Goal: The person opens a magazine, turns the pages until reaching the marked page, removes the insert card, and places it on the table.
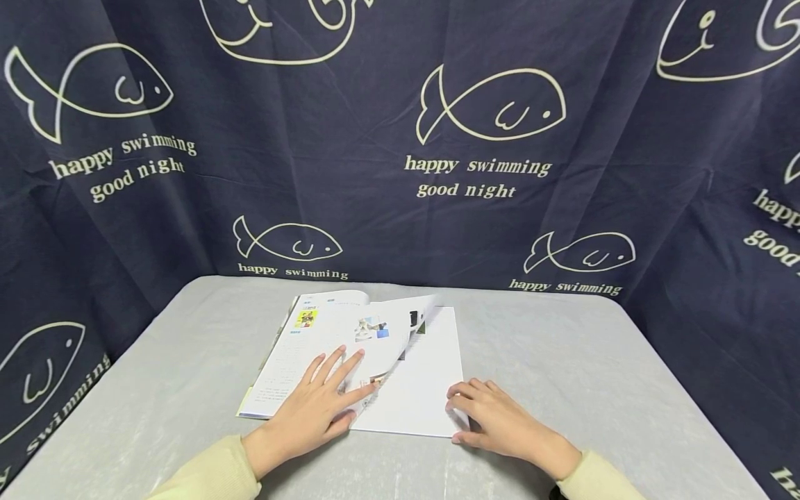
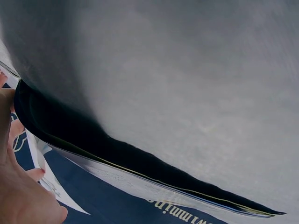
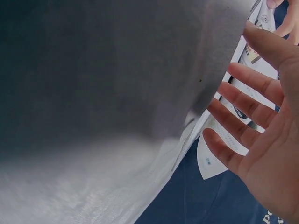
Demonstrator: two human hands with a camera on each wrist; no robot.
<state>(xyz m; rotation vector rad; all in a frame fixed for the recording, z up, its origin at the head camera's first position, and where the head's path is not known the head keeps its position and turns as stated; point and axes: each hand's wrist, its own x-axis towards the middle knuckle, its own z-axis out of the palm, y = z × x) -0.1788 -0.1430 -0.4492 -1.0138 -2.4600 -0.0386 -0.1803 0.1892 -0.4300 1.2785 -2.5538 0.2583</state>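
Observation:
An open magazine (image 1: 431, 389) with printed text and small pictures lies on the table. One of its leaves (image 1: 400, 326) stands partly lifted and curls over toward the left side. Spread fingers of my left hand (image 1: 312, 410) rest on the left-hand pages near the spine, below a group of pictures. At the lower right corner is my right hand (image 1: 500, 423), its bent fingers along the page edge and its thumb by the bottom corner. In the right wrist view, the right hand's fingers (image 3: 254, 112) look apart and fairly straight, with no page pinched between them.
The magazine lies on a table with a grey cloth (image 1: 562, 361). Behind and on both sides hangs a dark blue curtain (image 1: 375, 173) with fish outlines and lettering. Pale yellow sleeves (image 1: 215, 472) cover both forearms.

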